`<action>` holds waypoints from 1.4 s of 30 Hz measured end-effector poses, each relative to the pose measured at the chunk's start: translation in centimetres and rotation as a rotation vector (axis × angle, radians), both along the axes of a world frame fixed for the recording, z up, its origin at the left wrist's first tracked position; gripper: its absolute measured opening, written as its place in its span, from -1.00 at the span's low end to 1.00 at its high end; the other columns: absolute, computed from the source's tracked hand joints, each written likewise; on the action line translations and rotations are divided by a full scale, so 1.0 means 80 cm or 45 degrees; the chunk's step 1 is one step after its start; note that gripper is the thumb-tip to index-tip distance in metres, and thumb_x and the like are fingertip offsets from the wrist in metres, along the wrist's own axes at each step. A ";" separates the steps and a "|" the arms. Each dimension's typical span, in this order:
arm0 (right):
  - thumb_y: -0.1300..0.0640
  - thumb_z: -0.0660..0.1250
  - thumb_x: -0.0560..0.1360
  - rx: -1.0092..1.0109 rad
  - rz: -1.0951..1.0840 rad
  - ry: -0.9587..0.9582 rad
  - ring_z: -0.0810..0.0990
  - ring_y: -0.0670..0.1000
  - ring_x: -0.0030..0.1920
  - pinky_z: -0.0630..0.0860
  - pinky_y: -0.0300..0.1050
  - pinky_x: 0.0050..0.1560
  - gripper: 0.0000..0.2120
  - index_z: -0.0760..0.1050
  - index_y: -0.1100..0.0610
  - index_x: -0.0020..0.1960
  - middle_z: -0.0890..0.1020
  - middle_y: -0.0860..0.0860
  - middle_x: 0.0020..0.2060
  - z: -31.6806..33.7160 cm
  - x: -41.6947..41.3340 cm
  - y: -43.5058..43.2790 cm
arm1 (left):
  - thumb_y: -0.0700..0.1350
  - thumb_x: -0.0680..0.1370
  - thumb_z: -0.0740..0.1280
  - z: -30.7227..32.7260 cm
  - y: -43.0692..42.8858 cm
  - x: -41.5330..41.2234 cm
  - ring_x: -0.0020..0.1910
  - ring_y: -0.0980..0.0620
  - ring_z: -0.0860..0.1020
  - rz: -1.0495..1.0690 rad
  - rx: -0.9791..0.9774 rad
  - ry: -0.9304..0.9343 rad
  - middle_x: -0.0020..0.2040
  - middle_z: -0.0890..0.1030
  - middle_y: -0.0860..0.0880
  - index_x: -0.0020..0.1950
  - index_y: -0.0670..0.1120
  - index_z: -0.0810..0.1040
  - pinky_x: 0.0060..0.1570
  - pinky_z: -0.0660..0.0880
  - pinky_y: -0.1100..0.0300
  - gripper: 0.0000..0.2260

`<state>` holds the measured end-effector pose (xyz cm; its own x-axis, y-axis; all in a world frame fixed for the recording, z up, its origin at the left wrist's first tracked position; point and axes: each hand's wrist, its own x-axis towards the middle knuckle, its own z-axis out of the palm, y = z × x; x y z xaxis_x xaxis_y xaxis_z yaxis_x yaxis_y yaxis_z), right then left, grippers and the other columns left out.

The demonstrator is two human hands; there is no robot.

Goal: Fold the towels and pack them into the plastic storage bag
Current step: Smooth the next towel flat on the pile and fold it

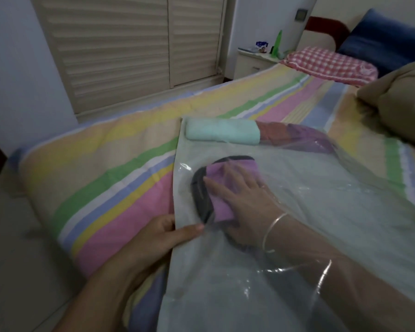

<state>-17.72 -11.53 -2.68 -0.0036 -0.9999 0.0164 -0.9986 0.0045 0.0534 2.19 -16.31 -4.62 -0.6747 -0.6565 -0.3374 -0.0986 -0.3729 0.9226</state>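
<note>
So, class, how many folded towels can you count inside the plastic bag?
4, possibly more hidden: a teal towel at the far end, a red towel beside it, a dark purple towel rightmost, and a lilac towel under the right hand.

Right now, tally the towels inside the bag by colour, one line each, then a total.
Teal towel: 1
Red towel: 1
Dark purple towel: 1
Lilac towel, under the right hand: 1
Total: 4, all inside the bag, whose edge the left hand pinches.
</note>
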 end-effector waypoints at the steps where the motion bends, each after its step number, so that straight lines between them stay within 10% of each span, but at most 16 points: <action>1: -0.37 -0.06 0.24 0.008 0.018 -0.018 -0.02 0.24 0.53 0.26 0.26 0.35 -0.14 -0.21 -0.25 0.50 -0.05 0.14 0.54 0.004 0.002 0.004 | -0.16 0.44 0.41 0.000 0.000 0.002 -0.02 -0.18 0.66 -0.046 0.013 0.010 -0.01 0.68 -0.23 0.07 -0.28 0.64 -0.03 0.62 0.07 -0.73; 6: -0.33 0.24 0.37 0.066 0.084 0.199 0.31 0.18 0.35 0.39 0.04 0.15 -0.07 -0.26 -0.17 0.52 -0.06 0.07 0.55 0.012 -0.003 0.021 | -0.10 0.28 0.53 0.000 0.005 0.006 0.04 -0.13 0.66 -0.220 0.051 0.107 0.09 0.67 -0.17 0.32 -0.20 0.46 -0.11 0.59 0.14 -0.36; 11: -0.30 0.15 0.24 -0.025 0.042 0.063 0.45 0.39 0.27 0.46 0.38 0.10 -0.19 0.33 0.03 0.43 0.48 0.18 0.32 -0.007 0.007 0.012 | -0.10 0.24 0.53 0.001 0.009 0.004 0.06 -0.08 0.65 -0.191 0.007 0.127 0.13 0.66 -0.12 0.40 -0.15 0.38 -0.11 0.57 0.17 -0.25; 13: -0.28 0.16 0.26 -0.054 0.003 -0.056 0.36 0.36 0.36 0.35 0.35 0.27 -0.17 0.23 -0.01 0.49 0.38 0.14 0.41 -0.013 0.008 0.000 | -0.11 0.23 0.53 0.000 0.009 0.004 0.08 -0.08 0.64 -0.188 0.000 0.133 0.15 0.65 -0.12 0.40 -0.15 0.38 -0.10 0.57 0.17 -0.24; 16: -0.27 0.19 0.32 -0.022 -0.154 -0.097 0.07 0.18 0.51 0.06 0.15 0.46 -0.13 -0.07 -0.14 0.55 0.11 -0.02 0.53 -0.026 0.005 -0.023 | -0.12 0.23 0.53 -0.003 0.007 0.004 0.07 -0.08 0.64 -0.201 -0.025 0.116 0.13 0.65 -0.12 0.39 -0.14 0.38 -0.08 0.56 0.16 -0.25; 31: -0.37 -0.11 0.18 -0.174 -0.129 -0.094 0.25 0.13 0.44 0.21 0.12 0.37 -0.06 0.17 -0.05 0.51 0.31 -0.01 0.44 -0.041 -0.010 -0.150 | -0.14 0.21 0.51 -0.018 -0.005 0.006 0.04 -0.07 0.65 -0.230 0.037 0.124 0.10 0.66 -0.14 0.37 -0.13 0.40 -0.10 0.55 0.16 -0.27; 39: -0.29 0.03 0.31 -0.338 -0.332 -0.237 0.38 0.28 0.38 0.26 0.29 0.35 -0.22 0.41 0.12 0.39 0.43 0.19 0.37 -0.033 0.011 -0.012 | -0.29 0.32 0.46 0.009 0.009 0.006 -0.18 -0.07 0.68 -0.109 0.087 -0.010 -0.10 0.70 -0.18 0.20 -0.24 0.54 -0.28 0.58 0.19 -0.55; 42: -0.35 -0.06 0.35 -0.207 -0.405 -0.330 0.22 0.16 0.48 0.12 0.05 0.49 -0.19 0.28 0.03 0.48 0.29 0.10 0.47 -0.016 0.001 0.080 | -0.21 0.46 0.39 0.021 0.010 0.013 -0.10 -0.14 0.68 -0.089 0.096 -0.143 -0.05 0.69 -0.22 0.13 -0.25 0.60 -0.12 0.61 0.10 -0.74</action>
